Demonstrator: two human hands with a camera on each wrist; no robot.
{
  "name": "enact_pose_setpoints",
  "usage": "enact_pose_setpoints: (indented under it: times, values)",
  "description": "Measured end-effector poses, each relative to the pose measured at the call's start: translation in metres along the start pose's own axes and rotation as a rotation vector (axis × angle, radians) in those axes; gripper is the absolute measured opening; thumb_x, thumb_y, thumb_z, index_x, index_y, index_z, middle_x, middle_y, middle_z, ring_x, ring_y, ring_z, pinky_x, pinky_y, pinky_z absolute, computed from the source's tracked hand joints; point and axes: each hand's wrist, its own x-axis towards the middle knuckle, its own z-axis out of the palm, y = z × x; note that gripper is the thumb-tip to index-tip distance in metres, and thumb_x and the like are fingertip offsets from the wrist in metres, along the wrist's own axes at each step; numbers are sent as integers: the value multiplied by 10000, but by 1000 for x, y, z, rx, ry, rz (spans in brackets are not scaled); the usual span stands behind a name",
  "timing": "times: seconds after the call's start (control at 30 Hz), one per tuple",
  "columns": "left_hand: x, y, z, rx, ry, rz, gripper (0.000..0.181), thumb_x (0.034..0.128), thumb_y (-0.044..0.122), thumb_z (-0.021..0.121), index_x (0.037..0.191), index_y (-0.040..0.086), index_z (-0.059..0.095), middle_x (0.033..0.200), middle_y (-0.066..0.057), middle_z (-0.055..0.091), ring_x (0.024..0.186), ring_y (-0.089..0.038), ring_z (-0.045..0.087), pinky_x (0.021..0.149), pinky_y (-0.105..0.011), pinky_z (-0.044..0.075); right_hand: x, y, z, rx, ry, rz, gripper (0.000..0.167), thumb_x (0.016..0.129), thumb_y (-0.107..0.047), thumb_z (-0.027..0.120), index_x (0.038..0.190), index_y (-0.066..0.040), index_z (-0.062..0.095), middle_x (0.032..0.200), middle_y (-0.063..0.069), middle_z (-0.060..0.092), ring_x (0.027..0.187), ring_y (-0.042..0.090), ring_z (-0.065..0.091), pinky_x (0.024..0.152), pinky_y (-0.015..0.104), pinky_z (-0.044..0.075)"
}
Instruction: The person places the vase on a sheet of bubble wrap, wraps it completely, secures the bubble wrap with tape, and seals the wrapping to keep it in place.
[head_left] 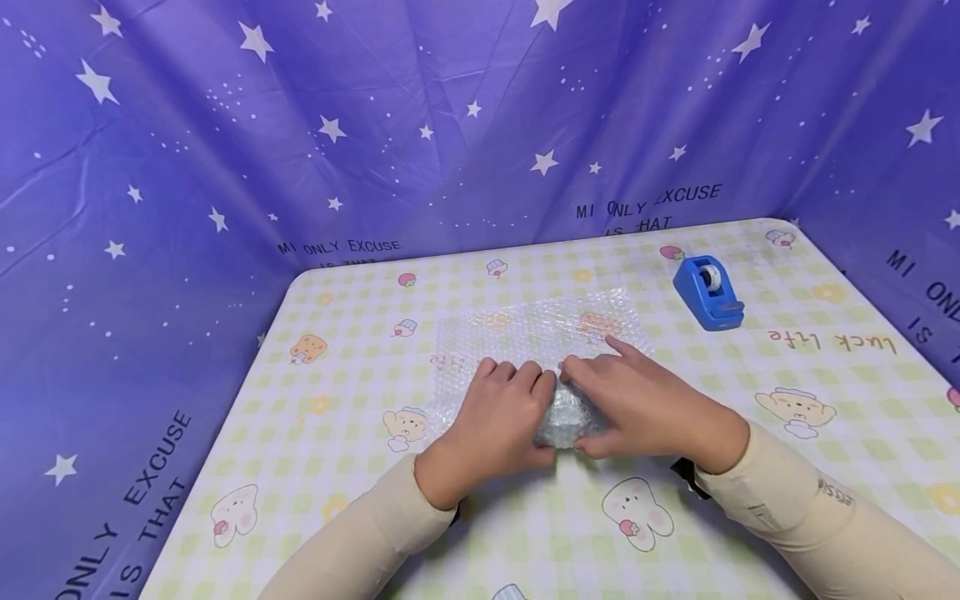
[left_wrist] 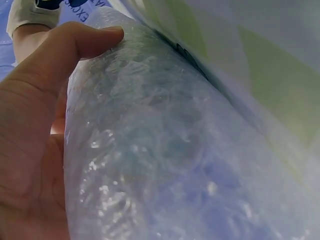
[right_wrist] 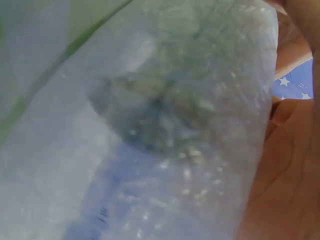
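Observation:
A sheet of clear bubble wrap (head_left: pixel 517 333) lies on the table, its near end rolled into a bundle (head_left: pixel 564 423). My left hand (head_left: pixel 498 421) grips the bundle's left side, with fingers over the top and thumb at the near side. On the other side my right hand (head_left: pixel 637 400) holds it the same way. Through the layers of bubble wrap (left_wrist: pixel 145 135) in the left wrist view, something greenish shows faintly. A darker shape is blurred behind the wrap (right_wrist: pixel 220 175) in the right wrist view; its kind cannot be made out.
A blue tape dispenser (head_left: pixel 708 293) with a roll of tape stands at the back right of the table. The checked tablecloth (head_left: pixel 300 433) has printed cartoon figures. Purple star-printed curtains (head_left: pixel 420 183) hang behind the table and along its sides.

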Motion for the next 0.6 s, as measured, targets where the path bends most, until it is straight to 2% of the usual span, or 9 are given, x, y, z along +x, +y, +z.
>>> enact_pose_setpoints:
  times: [0.1,0.33,0.43,0.6]
  values:
    - [1,-1,0,-10,-1,-2,817,602,700,793,1192,149,667,1018,26,658,759,-209,614,726,-370,418,-1,0,-1,-19,22,-5,766,650,-533,891,1222,-164,539,1080,-29,693,1072,179,682,1106,670,376]
    - [2,-2,1,-19,-11,-9,772,588,703,780,1136,172,663,986,37,632,730,-201,586,701,-361,399,0,0,-3,-68,93,-57,727,629,-536,892,1172,-135,622,1128,-11,649,1033,205,615,978,450,485]
    - [2,-2,1,-24,-12,-9,770,584,702,775,1134,175,667,991,34,636,722,-201,582,694,-359,398,-1,-1,-5,-90,103,-62,737,626,-545,893,1176,-122,642,1165,4,635,1049,207,599,933,451,499]
    - [2,-4,2,-44,-24,-13,766,584,697,769,1138,178,667,995,35,631,713,-196,573,686,-356,395,-2,-6,-7,-114,100,-41,736,622,-533,897,1179,-122,648,1130,0,630,1016,207,597,871,457,497]
